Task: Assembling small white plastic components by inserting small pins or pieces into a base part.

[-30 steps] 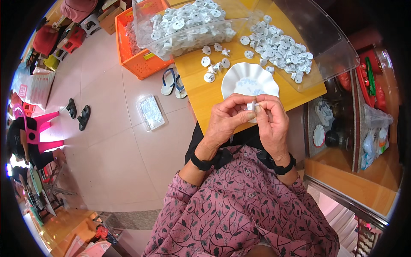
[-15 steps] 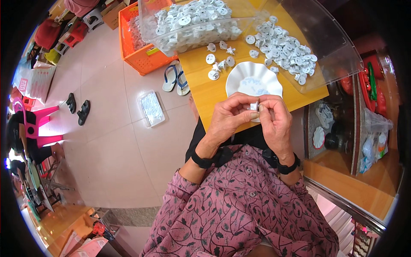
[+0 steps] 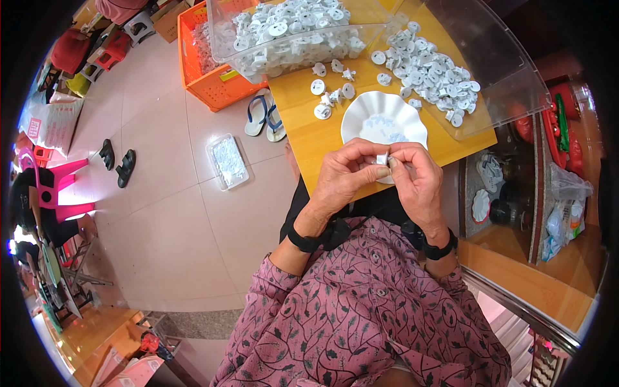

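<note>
While two hands meet near the centre of the frame, one small white part is held up between them, overlapping the lower edge of a white plate.

Item: left hand. Thumb and forefinger pinch the part from its left; the other fingers curl.

Item: right hand. Thumb and forefinger close on the part's right end; whether a smaller piece sits between them is too small to tell.

Step in hand, by judgement: fine two-handed handling of a single part. The next move seems to call for a steady left pinch and slight, exact pressure from the right fingers.

Part: apparently hard plastic, boxy where it shows.

Plate: smooth, wavy-rimmed, small pale pieces scattered across its bottom.

Surface: flat, yellow, wood-like, upper centre of the frame.

Loose parts: white, round-faced, stubby-bodied, left of the plate.

Pile of parts: similar shapes, upper right; cannot tell whether it lies inside the see-through container there.

Clear box: stiff plastic, heaped with white parts, top centre.

Orange crate: slotted plastic, left of the surface.

Shallow tray: clear, rectangular, holding pale bluish pieces, on the glossy tiled floor, left of centre.
</note>
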Available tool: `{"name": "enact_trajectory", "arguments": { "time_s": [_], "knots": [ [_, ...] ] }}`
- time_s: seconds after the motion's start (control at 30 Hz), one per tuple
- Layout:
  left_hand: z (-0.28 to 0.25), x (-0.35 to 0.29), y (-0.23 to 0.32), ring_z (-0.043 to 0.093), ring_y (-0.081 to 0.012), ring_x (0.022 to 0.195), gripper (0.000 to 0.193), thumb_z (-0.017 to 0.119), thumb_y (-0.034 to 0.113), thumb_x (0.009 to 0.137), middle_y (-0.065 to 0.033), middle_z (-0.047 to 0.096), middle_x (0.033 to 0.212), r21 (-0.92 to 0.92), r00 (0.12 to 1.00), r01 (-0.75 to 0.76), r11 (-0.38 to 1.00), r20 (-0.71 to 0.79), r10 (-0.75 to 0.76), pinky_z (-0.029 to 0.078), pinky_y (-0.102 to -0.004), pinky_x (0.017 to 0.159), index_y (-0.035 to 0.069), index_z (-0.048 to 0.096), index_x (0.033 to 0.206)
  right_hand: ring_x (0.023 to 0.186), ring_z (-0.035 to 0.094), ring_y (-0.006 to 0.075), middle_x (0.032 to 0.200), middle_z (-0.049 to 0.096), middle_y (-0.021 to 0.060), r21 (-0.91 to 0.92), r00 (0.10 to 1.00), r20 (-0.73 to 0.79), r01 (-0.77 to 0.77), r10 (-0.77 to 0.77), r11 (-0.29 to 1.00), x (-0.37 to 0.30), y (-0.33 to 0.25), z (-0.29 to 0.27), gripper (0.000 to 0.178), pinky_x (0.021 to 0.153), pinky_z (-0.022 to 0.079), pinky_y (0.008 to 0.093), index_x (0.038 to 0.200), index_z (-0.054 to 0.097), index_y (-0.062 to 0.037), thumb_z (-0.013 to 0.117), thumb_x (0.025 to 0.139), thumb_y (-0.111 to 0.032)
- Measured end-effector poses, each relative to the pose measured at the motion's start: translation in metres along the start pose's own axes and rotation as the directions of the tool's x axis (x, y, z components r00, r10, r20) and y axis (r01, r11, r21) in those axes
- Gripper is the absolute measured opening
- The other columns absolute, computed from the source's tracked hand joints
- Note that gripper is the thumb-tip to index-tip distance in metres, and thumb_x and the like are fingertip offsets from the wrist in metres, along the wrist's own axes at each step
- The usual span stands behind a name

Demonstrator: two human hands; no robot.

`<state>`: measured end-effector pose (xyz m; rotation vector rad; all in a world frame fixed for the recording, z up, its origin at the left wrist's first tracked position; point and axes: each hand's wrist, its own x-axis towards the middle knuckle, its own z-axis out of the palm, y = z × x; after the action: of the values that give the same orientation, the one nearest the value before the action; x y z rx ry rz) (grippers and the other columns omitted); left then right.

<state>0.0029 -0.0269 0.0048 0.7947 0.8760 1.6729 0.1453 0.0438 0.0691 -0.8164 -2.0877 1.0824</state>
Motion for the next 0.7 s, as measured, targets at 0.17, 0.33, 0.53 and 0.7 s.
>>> {"name": "enact_trajectory", "arguments": {
  "time_s": [0.17, 0.33, 0.53, 0.7],
  "knots": [
    [0.001, 0.0, -0.001, 0.06, -0.0071, 0.089, 0.028, 0.073, 0.002, 0.085, -0.0012, 0.062, 0.104, -0.021, 1.0, 0.005, 1.0, -0.001, -0.005, 0.05, -0.021, 0.081, -0.001, 0.068, 0.112, 0.083, 0.066, 0.0218, 0.1, 0.064, 0.0133, -0.047, 1.0, -0.002, -0.016, 0.016, 0.999, -0.001, 0.001, 0.001, 0.007, 0.071, 0.054, 0.0308, 0.093, 0.055, 0.001, 0.058, 0.088, 0.003],
    [0.004, 0.001, 0.001, 0.061, -0.0083, 0.091, 0.029, 0.073, 0.002, 0.085, -0.0018, 0.063, 0.105, -0.094, 1.0, 0.024, 0.995, -0.001, -0.024, 0.051, -0.0221, 0.083, -0.001, 0.067, 0.114, 0.08, 0.064, 0.0242, 0.1, 0.064, 0.0134, -0.06, 0.998, -0.063, -0.006, 0.002, 0.998, -0.003, 0.002, 0.008, 0.006, 0.07, 0.053, 0.0333, 0.093, 0.055, -0.0001, 0.059, 0.088, 0.002],
    [0.004, 0.0, 0.001, 0.062, -0.01, 0.095, 0.03, 0.071, 0.0, 0.086, -0.0042, 0.065, 0.106, -0.145, 1.0, 0.008, 0.989, 0.003, -0.008, 0.052, -0.0241, 0.086, -0.002, 0.064, 0.115, 0.082, 0.063, 0.0243, 0.1, 0.064, 0.0133, -0.042, 0.994, -0.106, 0.012, -0.016, 0.999, -0.004, 0.002, 0.012, 0.006, 0.071, 0.052, 0.034, 0.094, 0.056, -0.0007, 0.059, 0.088, 0.001],
    [0.003, 0.0, -0.002, 0.063, -0.0112, 0.095, 0.03, 0.071, 0.0, 0.086, -0.0065, 0.067, 0.105, -0.208, 1.0, 0.008, 0.978, 0.009, -0.006, 0.052, -0.025, 0.087, -0.002, 0.062, 0.116, 0.085, 0.063, 0.0242, 0.102, 0.064, 0.0138, -0.058, 0.993, -0.12, 0.008, -0.014, 0.998, -0.006, 0.002, 0.014, 0.006, 0.074, 0.051, 0.0343, 0.094, 0.056, -0.001, 0.059, 0.089, 0.0]
  ]
}}
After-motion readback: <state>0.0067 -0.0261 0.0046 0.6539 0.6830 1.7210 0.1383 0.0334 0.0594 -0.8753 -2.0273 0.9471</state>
